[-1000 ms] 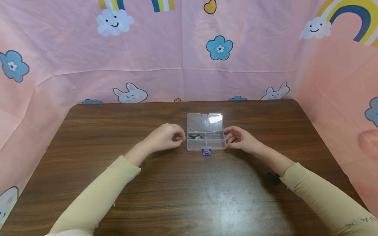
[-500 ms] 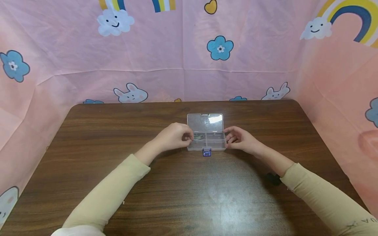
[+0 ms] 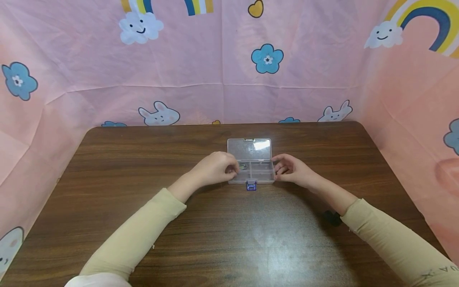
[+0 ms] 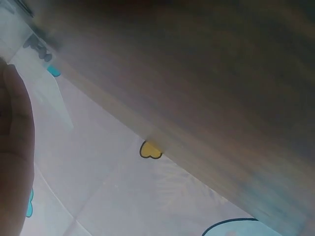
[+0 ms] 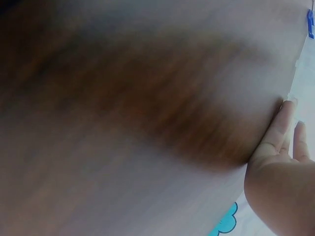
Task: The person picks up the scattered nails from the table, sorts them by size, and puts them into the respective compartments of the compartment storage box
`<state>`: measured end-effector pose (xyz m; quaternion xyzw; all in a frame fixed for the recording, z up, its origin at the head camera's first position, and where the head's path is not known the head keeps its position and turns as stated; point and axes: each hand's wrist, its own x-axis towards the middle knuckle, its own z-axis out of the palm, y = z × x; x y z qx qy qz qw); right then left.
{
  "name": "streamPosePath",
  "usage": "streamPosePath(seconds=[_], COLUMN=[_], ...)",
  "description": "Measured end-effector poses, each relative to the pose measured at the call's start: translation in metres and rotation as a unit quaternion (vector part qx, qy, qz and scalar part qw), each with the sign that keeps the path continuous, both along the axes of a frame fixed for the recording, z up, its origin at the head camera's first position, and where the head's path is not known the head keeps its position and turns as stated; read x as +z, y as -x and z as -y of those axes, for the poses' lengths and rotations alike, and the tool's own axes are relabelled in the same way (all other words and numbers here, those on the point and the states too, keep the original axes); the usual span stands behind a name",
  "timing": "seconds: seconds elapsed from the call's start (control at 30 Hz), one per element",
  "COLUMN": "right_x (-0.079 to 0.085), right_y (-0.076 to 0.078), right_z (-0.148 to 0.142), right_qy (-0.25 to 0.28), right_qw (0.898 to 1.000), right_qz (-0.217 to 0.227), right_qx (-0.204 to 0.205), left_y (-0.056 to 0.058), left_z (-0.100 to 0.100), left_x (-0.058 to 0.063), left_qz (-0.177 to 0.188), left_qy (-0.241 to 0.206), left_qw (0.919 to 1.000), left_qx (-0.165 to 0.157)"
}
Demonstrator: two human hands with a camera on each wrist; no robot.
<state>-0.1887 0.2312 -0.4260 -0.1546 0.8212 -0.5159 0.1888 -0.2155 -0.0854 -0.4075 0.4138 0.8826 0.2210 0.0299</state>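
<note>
A clear plastic compartment box (image 3: 263, 176) lies on the table with its lid (image 3: 247, 149) tipped back and its blue latch (image 3: 251, 186) hanging at the front. Thin metal rods, like nails or screws (image 3: 243, 167), lie in its back left compartment. My left hand (image 3: 215, 169) reaches over the box's left end, fingers curled and thumb near the index finger; I cannot tell whether anything is between its tips. My right hand (image 3: 292, 171) holds the right end, index finger at the back corner and thumb at the front; in the right wrist view its thumb (image 5: 283, 120) meets the box edge.
The brown wooden table (image 3: 229, 231) spreads around the box. A small black object (image 3: 332, 217) lies beneath the right forearm. Pink printed cloth (image 3: 193, 63) hangs behind the table and along its sides.
My left hand has moved right, from beside the box to over its left compartments, and now covers part of the metal rods. The right hand and the box have hardly moved.
</note>
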Motion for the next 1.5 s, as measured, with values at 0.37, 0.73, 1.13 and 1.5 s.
streamPosePath(seconds=[0.37, 0.73, 1.13, 1.5], right_x=[-0.001, -0.001, 0.002, 0.001], right_y=[0.000, -0.001, 0.001, 0.001], right_z=[-0.002, -0.001, -0.001, -0.001], right_qy=[0.001, 0.000, 0.007, 0.013], right_qw=[1.000, 1.000, 1.000, 1.000], right_qz=[0.010, 0.004, 0.006, -0.001], right_qx=[-0.006, -0.007, -0.006, -0.002], left_y=[0.000, 0.004, 0.008, 0.008], left_z=[0.003, 0.020, 0.037, 0.043], left_x=[0.001, 0.003, 0.003, -0.001], left_qz=[0.007, 0.029, 0.047, 0.075], left_qy=[-0.021, -0.041, -0.022, 0.005], left_qw=[0.9997, 0.9987, 0.9987, 0.9969], left_qx=[-0.011, 0.005, 0.002, -0.023])
